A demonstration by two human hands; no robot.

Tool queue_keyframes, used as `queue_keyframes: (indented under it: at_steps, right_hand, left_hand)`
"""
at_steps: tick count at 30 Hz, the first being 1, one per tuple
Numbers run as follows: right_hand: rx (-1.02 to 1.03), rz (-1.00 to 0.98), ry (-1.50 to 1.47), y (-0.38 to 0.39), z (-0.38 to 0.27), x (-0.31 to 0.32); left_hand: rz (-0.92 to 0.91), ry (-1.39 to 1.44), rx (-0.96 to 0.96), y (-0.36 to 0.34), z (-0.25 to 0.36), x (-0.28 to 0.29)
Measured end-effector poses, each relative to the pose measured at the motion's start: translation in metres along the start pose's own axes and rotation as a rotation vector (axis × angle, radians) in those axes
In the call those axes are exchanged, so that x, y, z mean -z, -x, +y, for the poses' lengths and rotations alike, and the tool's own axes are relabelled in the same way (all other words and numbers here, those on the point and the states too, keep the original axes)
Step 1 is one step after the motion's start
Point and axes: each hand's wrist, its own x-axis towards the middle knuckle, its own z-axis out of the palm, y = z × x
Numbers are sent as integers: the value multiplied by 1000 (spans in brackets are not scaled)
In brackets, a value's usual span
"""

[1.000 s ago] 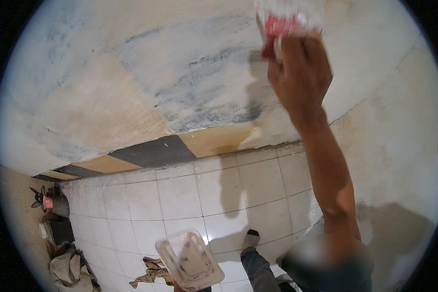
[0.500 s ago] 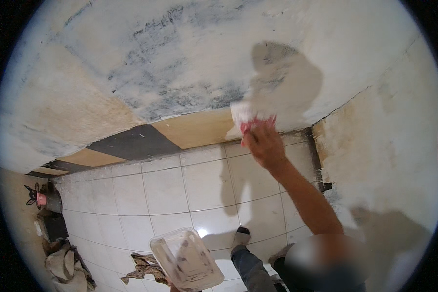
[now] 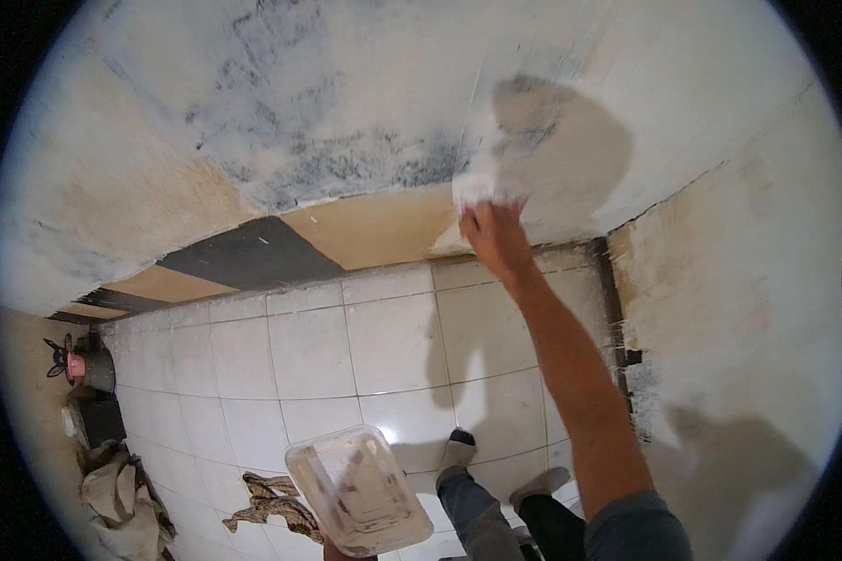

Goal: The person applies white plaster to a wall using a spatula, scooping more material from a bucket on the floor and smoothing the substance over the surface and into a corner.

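My right hand [image 3: 491, 234] grips a red-and-white spreader [image 3: 482, 194], its blade against the pale, patchy wall [image 3: 327, 112] just above a painted band of tan and dark grey panels [image 3: 253, 257]. Much of the tool is hidden behind my fingers. At the lower edge my left hand [image 3: 337, 547], mostly hidden, holds a translucent plastic tray [image 3: 355, 491] smeared with pale paste. A crumpled patterned brown cloth [image 3: 267, 505] lies just left of the tray in the picture.
A tiled floor [image 3: 309, 351] lies below, with my feet [image 3: 458, 449] on it. A second wall [image 3: 720, 280] meets the first at right. At far left stand a bucket [image 3: 98, 371] with something pink, a dark box [image 3: 103, 421] and crumpled grey sheeting [image 3: 122, 496].
My right hand has come down from high on the wall to just above the painted band, moving slightly left and up since the middle frame. The tray stays low.
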Motion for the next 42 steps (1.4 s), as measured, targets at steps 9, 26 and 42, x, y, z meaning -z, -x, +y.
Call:
queue_keyframes:
  at_steps: [9,26,42]
  right_hand:
    - [51,321,-145,-32,-98,25]
    - [-867,554,-422,-69,-64,20]
    - [-518,453,-331,-146,-143,140]
  left_hand:
    - [72,-302,-39,-14,14,24]
    - [-119,-93,41,-5,33,27]
    - [-336,-85,6,11,60,-6]
